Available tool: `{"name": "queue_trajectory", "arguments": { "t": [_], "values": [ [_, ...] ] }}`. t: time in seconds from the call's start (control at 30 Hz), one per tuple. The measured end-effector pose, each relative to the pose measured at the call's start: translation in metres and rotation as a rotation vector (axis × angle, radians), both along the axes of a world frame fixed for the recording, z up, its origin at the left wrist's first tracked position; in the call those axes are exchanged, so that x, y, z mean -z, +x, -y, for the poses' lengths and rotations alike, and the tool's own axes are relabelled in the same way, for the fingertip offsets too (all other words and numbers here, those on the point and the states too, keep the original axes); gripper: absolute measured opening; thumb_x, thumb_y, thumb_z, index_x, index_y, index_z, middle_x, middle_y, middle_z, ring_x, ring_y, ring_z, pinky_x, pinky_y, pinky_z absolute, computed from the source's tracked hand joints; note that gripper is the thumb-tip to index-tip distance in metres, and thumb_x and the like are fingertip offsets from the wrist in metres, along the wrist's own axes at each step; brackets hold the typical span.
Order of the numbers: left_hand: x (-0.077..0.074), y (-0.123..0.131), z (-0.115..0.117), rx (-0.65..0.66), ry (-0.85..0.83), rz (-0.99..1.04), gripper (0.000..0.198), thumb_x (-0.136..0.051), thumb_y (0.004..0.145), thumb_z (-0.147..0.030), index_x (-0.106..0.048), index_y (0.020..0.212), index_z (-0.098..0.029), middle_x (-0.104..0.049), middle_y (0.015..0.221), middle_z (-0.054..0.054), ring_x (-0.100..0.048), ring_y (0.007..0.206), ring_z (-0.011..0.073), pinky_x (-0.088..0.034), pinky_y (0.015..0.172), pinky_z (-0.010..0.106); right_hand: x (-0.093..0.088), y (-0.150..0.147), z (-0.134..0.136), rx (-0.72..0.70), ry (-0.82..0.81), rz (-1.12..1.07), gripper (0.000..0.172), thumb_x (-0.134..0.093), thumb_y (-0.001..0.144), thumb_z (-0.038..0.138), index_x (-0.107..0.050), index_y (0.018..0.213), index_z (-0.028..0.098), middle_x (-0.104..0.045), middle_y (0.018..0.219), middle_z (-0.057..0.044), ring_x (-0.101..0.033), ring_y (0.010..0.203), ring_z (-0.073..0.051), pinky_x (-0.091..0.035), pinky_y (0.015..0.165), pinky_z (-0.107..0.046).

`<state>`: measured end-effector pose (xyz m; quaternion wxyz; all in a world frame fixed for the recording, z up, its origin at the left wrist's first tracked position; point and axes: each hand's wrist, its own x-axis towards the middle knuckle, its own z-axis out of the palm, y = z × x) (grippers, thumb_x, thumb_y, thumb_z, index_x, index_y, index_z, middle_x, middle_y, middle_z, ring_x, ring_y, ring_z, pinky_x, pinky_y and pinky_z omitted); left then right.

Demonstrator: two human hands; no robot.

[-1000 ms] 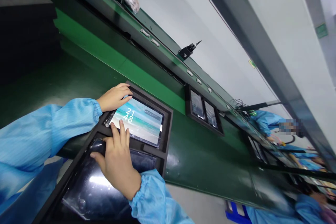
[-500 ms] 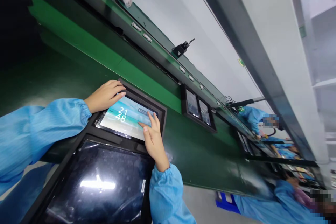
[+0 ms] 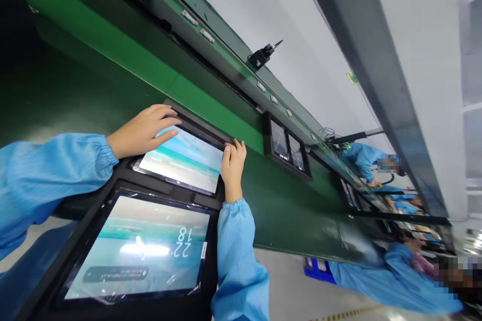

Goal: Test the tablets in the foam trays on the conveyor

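Note:
Two tablets lie in a black foam tray [image 3: 176, 191]. The far tablet [image 3: 184, 153] shows a beach picture on its lit screen. The near tablet [image 3: 150, 241] is lit too, with a clock and a message bar upside down from my view. My left hand [image 3: 145, 129] rests over the far tablet's left end, its fingers stretched out toward the tray's far rim. At the right end of that tablet my right hand [image 3: 233, 165] has its thumb and curled fingers closed about the tray's rim; the fingers' undersides are hidden.
Another black tray [image 3: 288, 145] with two tablets stands farther along the green bench [image 3: 293, 215]. A black plug adapter [image 3: 261, 55] sits on the ledge above. Co-workers in blue sleeves are at the far right, near a blue stool [image 3: 319, 271].
My right hand has moved from over the far screen to the tray's right rim, its fingers curling. The near tablet's dark screen has lit up. The far tablet's clock has vanished.

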<state>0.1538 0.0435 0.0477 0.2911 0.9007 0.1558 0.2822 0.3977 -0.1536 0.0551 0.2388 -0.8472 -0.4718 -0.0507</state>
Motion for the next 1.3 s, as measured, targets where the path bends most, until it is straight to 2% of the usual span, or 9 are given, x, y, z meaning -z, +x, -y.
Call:
{"name": "queue_trajectory", "arguments": {
  "t": [0.1,0.2,0.33,0.5,0.7,0.83,1.0,1.1,1.3],
  "values": [
    [-0.02,-0.033,0.038,0.184,-0.077,-0.007,0.038,-0.043,0.1,-0.049,-0.068,0.125,-0.033,-0.056,0.143,0.002,-0.041,0.142,0.0338,-0.035,0.121,0.056,0.004,-0.002,-0.002,0.017,0.023,0.0,0.047,-0.03,0.103,0.036,-0.072,0.109,0.014,-0.061,0.133,-0.018,-0.038,0.142,-0.03,-0.032,0.118,-0.054],
    [-0.04,-0.071,0.084,0.526,-0.025,-0.097,0.035,-0.052,0.099,-0.043,-0.06,0.133,-0.045,-0.036,0.159,-0.01,-0.037,0.147,0.0263,-0.038,0.123,0.043,0.011,0.001,-0.004,0.0,0.034,-0.007,0.046,-0.031,0.104,0.037,-0.072,0.106,0.015,-0.063,0.13,-0.017,-0.041,0.14,-0.029,-0.031,0.118,-0.053],
    [-0.046,-0.096,0.121,0.85,0.121,-0.215,0.037,-0.059,0.095,-0.053,-0.066,0.128,-0.038,-0.031,0.16,-0.011,-0.037,0.147,0.022,-0.034,0.125,0.029,0.019,0.008,-0.005,-0.016,0.062,-0.009,0.053,-0.026,0.106,0.043,-0.071,0.106,0.015,-0.063,0.127,-0.017,-0.044,0.137,-0.028,-0.032,0.118,-0.054],
    [-0.025,-0.1,0.112,0.609,0.24,-0.308,0.029,-0.054,0.1,-0.046,-0.071,0.117,-0.03,-0.026,0.164,-0.006,-0.032,0.15,0.0254,-0.026,0.129,0.039,0.02,0.011,-0.005,-0.022,0.146,-0.014,0.058,-0.023,0.105,0.05,-0.072,0.101,0.017,-0.066,0.121,-0.017,-0.052,0.129,-0.028,-0.03,0.118,-0.058],
    [-0.016,-0.108,0.098,0.311,0.286,-0.253,0.048,-0.045,0.104,-0.043,-0.045,0.149,-0.028,-0.022,0.167,0.004,-0.024,0.153,0.0333,-0.03,0.124,0.055,0.019,0.01,-0.006,-0.023,0.166,-0.032,0.062,-0.022,0.105,0.055,-0.072,0.098,0.018,-0.067,0.119,-0.017,-0.052,0.128,-0.029,-0.036,0.115,-0.058],
    [-0.018,-0.107,0.118,0.353,0.289,-0.291,0.052,-0.051,0.101,-0.047,-0.045,0.149,-0.029,-0.02,0.167,0.004,-0.026,0.152,0.0321,-0.029,0.125,0.052,0.021,0.011,-0.005,-0.024,0.17,-0.04,0.061,-0.023,0.105,0.054,-0.071,0.098,0.019,-0.068,0.117,-0.016,-0.053,0.127,-0.028,-0.036,0.115,-0.057],
    [-0.044,-0.115,0.149,0.702,0.217,-0.259,0.032,-0.057,0.096,-0.054,-0.073,0.111,-0.031,-0.031,0.162,-0.006,-0.032,0.15,0.0223,-0.029,0.126,0.035,0.023,0.015,-0.005,-0.019,0.207,-0.06,0.058,-0.025,0.104,0.054,-0.071,0.098,0.019,-0.069,0.116,-0.016,-0.054,0.126,-0.029,-0.035,0.115,-0.058],
    [-0.057,-0.125,0.156,0.835,0.235,-0.238,0.033,-0.056,0.094,-0.058,-0.073,0.111,-0.036,-0.035,0.16,-0.009,-0.034,0.149,0.0184,-0.034,0.123,0.03,0.024,0.016,-0.005,-0.024,0.213,-0.067,0.059,-0.026,0.104,0.055,-0.072,0.098,0.018,-0.069,0.115,-0.016,-0.055,0.126,-0.029,-0.036,0.115,-0.057],
    [-0.046,-0.132,0.148,0.557,0.267,-0.304,0.05,-0.056,0.096,-0.047,-0.05,0.145,-0.035,-0.029,0.163,-0.004,-0.035,0.149,0.0222,-0.043,0.118,0.034,0.025,0.016,-0.004,-0.019,0.218,-0.071,0.059,-0.026,0.103,0.056,-0.072,0.098,0.019,-0.069,0.116,-0.016,-0.055,0.125,-0.029,-0.036,0.115,-0.057]
  ]
}}
